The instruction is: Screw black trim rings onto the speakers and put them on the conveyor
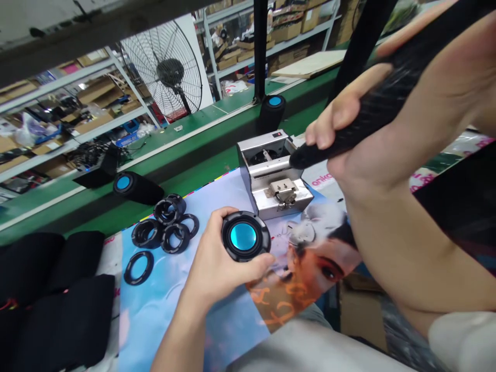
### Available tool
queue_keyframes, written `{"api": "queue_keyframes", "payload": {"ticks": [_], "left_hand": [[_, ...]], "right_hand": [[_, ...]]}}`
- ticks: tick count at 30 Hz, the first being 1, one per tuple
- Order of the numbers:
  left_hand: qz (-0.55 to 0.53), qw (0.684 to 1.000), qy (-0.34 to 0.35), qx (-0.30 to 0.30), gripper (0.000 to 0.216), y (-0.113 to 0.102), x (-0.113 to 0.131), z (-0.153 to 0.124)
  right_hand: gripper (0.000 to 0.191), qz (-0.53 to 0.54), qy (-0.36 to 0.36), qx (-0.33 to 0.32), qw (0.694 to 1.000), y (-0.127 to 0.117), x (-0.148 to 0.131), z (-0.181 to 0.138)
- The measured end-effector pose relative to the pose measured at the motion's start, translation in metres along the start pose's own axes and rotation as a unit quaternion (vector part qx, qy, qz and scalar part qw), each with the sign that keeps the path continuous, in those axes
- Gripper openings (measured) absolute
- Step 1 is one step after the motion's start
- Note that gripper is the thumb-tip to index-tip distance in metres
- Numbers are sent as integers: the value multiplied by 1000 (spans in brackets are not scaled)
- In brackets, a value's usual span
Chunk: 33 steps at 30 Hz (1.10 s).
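Note:
My left hand (217, 263) is wrapped around a black cylindrical speaker (243, 236), its round blue-centred end facing up toward me. A glossy black ring surrounds that end; the body below is hidden. Raised at the right, my right hand (403, 124) grips a long black tool (368, 106). Its kind is not clear, and its narrow end points down and left in front of a silver metal machine (275, 175). Left of the speaker, several black rings (169, 208) lie on the printed sheet (170, 305).
Another blue-ended speaker (137, 187) lies behind the rings, and one more (271, 111) is near the black post (260, 51). Black fabric-covered pieces (62, 310) are stacked at the left. Beyond the green bench (217, 111) stand a fan (165, 70) and loaded shelves (302, 39).

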<state>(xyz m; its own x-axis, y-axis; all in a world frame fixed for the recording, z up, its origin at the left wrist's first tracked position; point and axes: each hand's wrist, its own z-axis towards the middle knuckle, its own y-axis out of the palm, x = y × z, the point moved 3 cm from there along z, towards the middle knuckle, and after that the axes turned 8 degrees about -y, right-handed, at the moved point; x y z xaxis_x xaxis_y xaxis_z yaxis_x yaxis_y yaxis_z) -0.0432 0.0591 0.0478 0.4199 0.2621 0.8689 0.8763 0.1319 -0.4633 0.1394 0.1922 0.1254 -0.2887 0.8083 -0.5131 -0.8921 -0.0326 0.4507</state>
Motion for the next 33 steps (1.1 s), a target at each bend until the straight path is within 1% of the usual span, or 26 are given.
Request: {"api": "queue_keyframes", "payload": {"ticks": [2, 4, 6, 7, 9, 10, 11, 12, 13, 14, 15, 16, 17, 18, 19, 20, 21, 22, 24, 27, 30, 31, 33], "left_hand": [[-3, 1000, -4, 6, 73, 1, -1, -1], [-14, 1000, -1, 9, 73, 2, -2, -2], [-26, 1000, -2, 1, 73, 4, -4, -2], [-31, 999, -2, -3, 73, 5, -4, -2], [-37, 999, 6, -4, 77, 5, -6, -1], [-37, 999, 14, 0, 79, 4, -6, -1], [-37, 999, 22, 5, 81, 4, -7, -1], [-36, 999, 30, 7, 80, 3, -7, 0], [-36, 999, 38, 6, 79, 3, -7, 0], [-38, 998, 45, 5, 76, 3, -8, 0], [-40, 998, 50, 3, 73, 3, -8, 1], [-42, 998, 54, 5, 72, 4, -9, 0], [-42, 998, 54, 11, 72, 5, -9, 0], [-41, 998, 50, 19, 73, 5, -10, -1], [-38, 998, 44, 28, 75, 7, -10, -2], [-35, 998, 35, 36, 77, 8, -11, -4], [-32, 998, 24, 44, 79, 10, -11, -6], [-32, 998, 12, 53, 82, 11, -12, -8], [-38, 997, -16, 71, 88, 14, -11, -12], [-45, 995, -47, 81, 92, 15, -8, -15], [-43, 997, -36, 49, 88, 11, -5, -13], [-42, 998, -28, 32, 89, 9, -5, -12], [-43, 999, -19, -3, 99, 5, -7, -10]], "right_hand": [[76, -5, -44, 31, 999, -1, 11, 6], [73, 9, -45, 36, 998, -3, 29, 8], [71, 24, -40, 39, 998, -7, 40, 10], [69, 28, -44, 34, 998, -9, 39, 12], [58, 41, -54, 34, 997, -13, 27, 13], [55, 43, -27, 11, 999, -13, 18, 12], [53, 42, 24, -23, 999, -14, 9, 9], [56, 30, 100, -68, 992, -14, 2, 3], [58, 16, 180, -124, 976, -15, -4, -6], [59, 3, 251, -170, 953, -19, -7, -18], [59, -4, 318, -218, 923, -23, -9, -34], [58, -2, 382, -261, 887, -28, -8, -51], [62, 5, 443, -286, 850, -35, -4, -69], [75, 21, 506, -295, 811, -42, 1, -88], [90, 37, 541, -306, 783, -47, 6, -104], [100, 49, 563, -307, 766, -52, 12, -119], [107, 60, 578, -309, 752, -55, 17, -131], [111, 68, 585, -312, 745, -56, 20, -141], [111, 77, 593, -313, 738, -55, 24, -153], [106, 75, 589, -305, 745, -52, 22, -158], [102, 57, 588, -294, 751, -52, 21, -158], [101, 52, 590, -290, 752, -52, 22, -158], [99, 47, 592, -283, 753, -53, 23, -158]]}}
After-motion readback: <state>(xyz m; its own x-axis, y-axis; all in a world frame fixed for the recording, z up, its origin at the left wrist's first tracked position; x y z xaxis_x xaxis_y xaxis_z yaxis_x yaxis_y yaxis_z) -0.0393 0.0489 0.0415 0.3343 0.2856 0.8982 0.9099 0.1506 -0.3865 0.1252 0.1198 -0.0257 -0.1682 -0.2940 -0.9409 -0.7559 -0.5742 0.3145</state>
